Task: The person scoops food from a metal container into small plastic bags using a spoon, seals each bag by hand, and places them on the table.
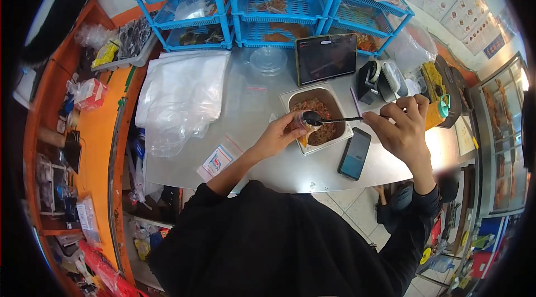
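My left hand [281, 136] is wrapped round a small clear cup [304, 122] above the near left part of a steel pan. In my right hand [400, 127] is the handle of a black spoon [312, 119], pinched between thumb and fingers. The spoon's bowl rests at the mouth of the cup. Brown and reddish food fills part of the steel pan [339, 139] below. What the cup holds is too small to make out clearly.
A black phone [355, 153] lies right of the pan, with a tablet [326, 58] standing behind it. White plastic bags [187, 87] lie at the left. Blue tiered racks [282, 17] line the back. Clear lids [268, 61] and a black dispenser [368, 82] stand near them.
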`<state>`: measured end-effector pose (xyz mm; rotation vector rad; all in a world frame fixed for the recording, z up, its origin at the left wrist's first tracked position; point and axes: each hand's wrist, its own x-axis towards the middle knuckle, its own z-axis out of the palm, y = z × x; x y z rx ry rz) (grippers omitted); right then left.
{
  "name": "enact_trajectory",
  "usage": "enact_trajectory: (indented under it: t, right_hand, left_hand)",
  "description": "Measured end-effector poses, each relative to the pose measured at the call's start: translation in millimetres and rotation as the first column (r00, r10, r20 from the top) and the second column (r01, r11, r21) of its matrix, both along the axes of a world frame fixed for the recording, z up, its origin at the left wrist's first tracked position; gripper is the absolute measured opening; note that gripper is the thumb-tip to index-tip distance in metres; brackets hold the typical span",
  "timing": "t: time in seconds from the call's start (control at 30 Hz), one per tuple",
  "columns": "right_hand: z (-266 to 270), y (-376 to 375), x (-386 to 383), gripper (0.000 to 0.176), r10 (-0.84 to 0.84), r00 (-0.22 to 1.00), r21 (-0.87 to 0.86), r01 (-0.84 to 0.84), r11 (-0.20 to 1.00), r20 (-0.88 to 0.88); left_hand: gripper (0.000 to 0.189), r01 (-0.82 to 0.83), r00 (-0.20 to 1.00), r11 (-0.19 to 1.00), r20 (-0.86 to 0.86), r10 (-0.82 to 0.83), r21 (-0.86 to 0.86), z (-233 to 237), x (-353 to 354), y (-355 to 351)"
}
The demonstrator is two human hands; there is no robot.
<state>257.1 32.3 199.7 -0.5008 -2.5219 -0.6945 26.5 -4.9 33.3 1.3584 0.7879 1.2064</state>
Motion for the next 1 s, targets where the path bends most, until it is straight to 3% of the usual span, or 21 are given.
enact_trajectory:
  t: [0.07,0.17,0.27,0.43,0.53,0.6,0.67,0.77,0.83,0.87,0.93,0.97,1.0]
  right_hand:
    - [0.3,-2.8,-0.1,0.024,-0.011,1.0,-0.027,0.012,1.0,0.009]
    - [-15.2,-11.9,3.5,0.03,0.038,0.998,0.279,-0.053,0.959,0.059]
    - [-16.3,-18.2,1.6,0.032,0.075,0.995,0.271,-0.091,0.958,0.07]
    - [-19.9,-12.0,4.4,0.031,0.03,0.999,0.28,-0.035,0.959,0.021]
    - [-23.6,-5.1,3.4,0.023,0.028,0.998,0.165,-0.019,0.986,-0.053]
    - [-25.5,5.0,4.4,0.013,-0.204,0.946,-0.042,0.2,0.979,-0.253]
    - [-43.2,16.2,6.8,0.007,-0.281,0.929,-0.111,0.262,0.959,-0.241]
    - [-111.7,39.2,18.4,0.009,-0.465,0.876,-0.417,0.377,0.827,-0.13]
    - [-143.4,28.8,-0.9,0.011,-0.512,0.847,-0.39,0.426,0.816,-0.147]
    - [-145.4,12.9,-17.1,0.014,-0.506,0.841,-0.393,0.407,0.824,-0.19]
    - [-137.9,-18.8,-46.1,0.016,-0.358,0.897,-0.618,0.13,0.775,-0.26]
    - [-142.7,-26.0,-55.9,0.013,-0.286,0.879,-0.741,-0.106,0.663,-0.381]
    - [-139.9,-35.2,-67.6,0.016,-0.349,0.825,-0.858,-0.28,0.431,-0.445]
  left_hand:
    - [0.038,-0.052,0.999,0.999,0.012,0.052,0.009,-2.9,-0.5,-4.6]
    - [0.038,-0.132,0.989,0.991,0.062,0.131,0.012,-16.7,-1.1,-2.0]
    - [0.039,-0.185,0.966,0.982,0.178,0.187,-0.03,-7.5,2.2,-8.1]
    - [0.041,-0.225,0.954,0.972,0.186,0.233,-0.067,-14.8,6.2,-9.1]
    - [0.04,-0.261,0.949,0.962,0.161,0.271,-0.082,-20.2,2.1,-11.4]
    - [0.039,-0.281,0.943,0.955,0.154,0.294,-0.096,-21.3,-0.6,-14.4]
    - [0.039,-0.297,0.917,0.924,0.198,0.347,-0.242,-18.5,-4.2,-19.6]
    - [0.04,-0.234,0.897,0.917,0.291,0.332,-0.323,-20.1,-4.8,-26.8]
    - [0.041,-0.183,0.863,0.914,0.385,0.326,-0.363,-17.7,-1.5,-32.0]
    - [0.042,-0.127,0.82,0.913,0.477,0.317,-0.388,-15.1,-0.1,-34.2]
    - [0.041,-0.114,0.8,0.911,0.507,0.32,-0.396,-6.6,0.7,-38.5]
    - [0.041,-0.094,0.779,0.912,0.541,0.316,-0.399,-4.3,0.8,-41.3]
    - [0.041,-0.088,0.785,0.909,0.534,0.316,-0.408,-6.8,1.5,-42.7]
